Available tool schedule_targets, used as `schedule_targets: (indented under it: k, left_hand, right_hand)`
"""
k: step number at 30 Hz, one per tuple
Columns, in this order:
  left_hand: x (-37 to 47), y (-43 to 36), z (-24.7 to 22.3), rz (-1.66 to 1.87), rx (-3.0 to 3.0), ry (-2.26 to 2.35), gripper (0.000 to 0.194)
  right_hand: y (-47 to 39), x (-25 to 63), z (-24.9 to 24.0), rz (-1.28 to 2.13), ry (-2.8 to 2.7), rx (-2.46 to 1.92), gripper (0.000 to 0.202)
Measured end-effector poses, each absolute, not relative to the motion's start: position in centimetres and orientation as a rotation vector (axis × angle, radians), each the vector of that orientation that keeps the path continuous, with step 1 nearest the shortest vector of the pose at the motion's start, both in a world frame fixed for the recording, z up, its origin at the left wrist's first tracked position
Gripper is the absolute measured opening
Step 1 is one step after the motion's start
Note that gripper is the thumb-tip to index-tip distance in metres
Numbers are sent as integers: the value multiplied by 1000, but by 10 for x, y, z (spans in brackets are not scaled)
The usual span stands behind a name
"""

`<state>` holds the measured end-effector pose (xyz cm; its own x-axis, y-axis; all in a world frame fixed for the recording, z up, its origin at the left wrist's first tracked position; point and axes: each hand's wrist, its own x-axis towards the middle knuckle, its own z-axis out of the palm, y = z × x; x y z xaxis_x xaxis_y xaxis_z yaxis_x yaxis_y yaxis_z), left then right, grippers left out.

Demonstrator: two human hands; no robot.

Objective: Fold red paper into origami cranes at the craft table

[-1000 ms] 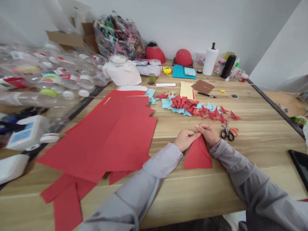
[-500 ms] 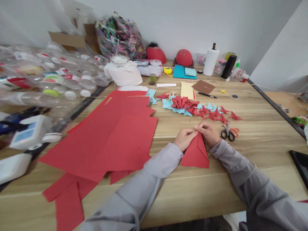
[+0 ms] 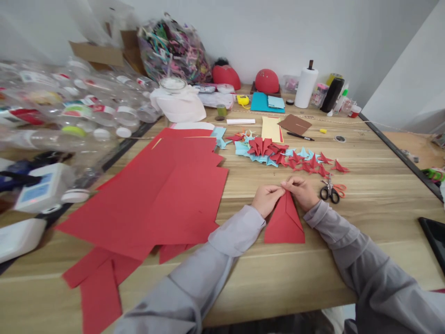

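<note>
A pale wood-grain counter (image 3: 382,208) runs back to a grey wall (image 3: 278,37). Left of the black-handled metal scissors (image 3: 329,193), and nearer the person, is a folded red paper triangle (image 3: 284,228), its tip pinched by the left hand (image 3: 267,199) and the right hand (image 3: 301,191). Small red and light-blue folded paper pieces (image 3: 261,146) sit beyond the scissors, mostly leftward; large red paper sheets (image 3: 184,199) spread well to the scissors' left. Since a second ago the triangle's central seam shows more plainly while both hands stay at the tip, which suggests folding is centred there
</note>
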<state>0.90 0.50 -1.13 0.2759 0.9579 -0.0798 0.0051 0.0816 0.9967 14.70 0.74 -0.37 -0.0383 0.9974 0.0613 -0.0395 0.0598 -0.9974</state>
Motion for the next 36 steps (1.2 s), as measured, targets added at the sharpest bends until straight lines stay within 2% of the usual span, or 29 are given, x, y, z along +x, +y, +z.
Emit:
schedule_targets:
  k: [25,31,36]
  left_hand:
    - [8,3,-6,913,1290,1069,14]
    - [8,5,-8,1019,1160,1081,14]
    - [8,4,-7,1007,1280,1045,15]
  right_hand:
    - [11,149,-5,1373,-826,-1009,41]
    - [5,146,0,1344,-1029,-1125,37]
    - [4,144,0,1315,-1117,-1134,36]
